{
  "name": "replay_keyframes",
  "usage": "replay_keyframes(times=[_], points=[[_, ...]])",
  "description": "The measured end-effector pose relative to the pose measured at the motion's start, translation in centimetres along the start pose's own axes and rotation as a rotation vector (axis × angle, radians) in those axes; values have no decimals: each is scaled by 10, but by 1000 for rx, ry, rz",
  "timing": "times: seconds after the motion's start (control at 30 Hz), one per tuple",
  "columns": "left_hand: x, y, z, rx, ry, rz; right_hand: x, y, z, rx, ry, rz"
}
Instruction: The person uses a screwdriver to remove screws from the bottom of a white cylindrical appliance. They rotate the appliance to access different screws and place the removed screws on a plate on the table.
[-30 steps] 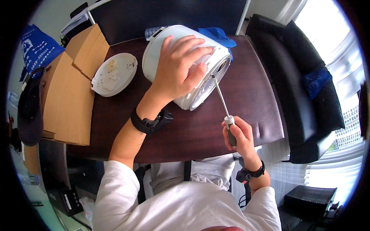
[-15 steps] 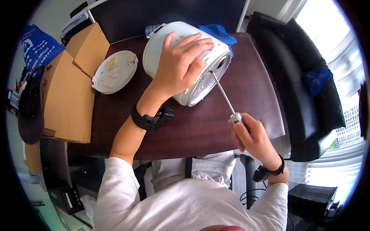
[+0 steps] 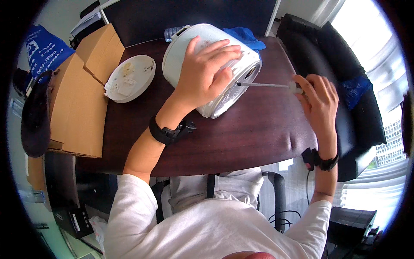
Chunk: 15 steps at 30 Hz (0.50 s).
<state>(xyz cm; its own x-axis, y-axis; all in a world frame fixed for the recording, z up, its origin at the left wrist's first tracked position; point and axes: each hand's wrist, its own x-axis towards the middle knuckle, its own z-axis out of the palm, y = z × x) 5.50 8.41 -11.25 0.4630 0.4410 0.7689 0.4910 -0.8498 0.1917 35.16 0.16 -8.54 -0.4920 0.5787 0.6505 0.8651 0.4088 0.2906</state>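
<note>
A white rice cooker [image 3: 202,52] lay tipped on its side in the upper middle of the frame, on a dark brown surface [image 3: 241,138], with its round underside facing the lower right. The left hand [image 3: 205,73] was spread flat over the cooker's curved wall, fingers open and pressing rather than gripping, pinning it in place. The right hand [image 3: 319,99], at the right of the frame, was closed around the handle of a screwdriver [image 3: 265,85], whose thin metal shaft ran almost level toward the left, its tip meeting the rim of the underside.

Judging by its bulk and hard shell, the cooker was probably fairly heavy, stiff and smooth, and likely to roll when laid like this; the broad side wall, where the palm rested, looked the safest place to steady it. The screwdriver was light and rigid, best held at its handle.

A white round plate-like cover [image 3: 129,77] lay to the upper left, apart from the cooker. Cardboard boxes [image 3: 82,108] stood along the left edge, and a blue cloth [image 3: 248,36] lay just behind the cooker.
</note>
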Motion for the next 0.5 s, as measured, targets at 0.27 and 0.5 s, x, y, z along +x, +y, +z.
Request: replay_keyframes(times=[0.27, 0.5], points=[[-3, 15, 11, 118, 86, -42, -79, -92, 20, 1751, -465, 930], [-6, 18, 12, 170, 86, -32, -83, -132, 18, 2293, -191, 1134]])
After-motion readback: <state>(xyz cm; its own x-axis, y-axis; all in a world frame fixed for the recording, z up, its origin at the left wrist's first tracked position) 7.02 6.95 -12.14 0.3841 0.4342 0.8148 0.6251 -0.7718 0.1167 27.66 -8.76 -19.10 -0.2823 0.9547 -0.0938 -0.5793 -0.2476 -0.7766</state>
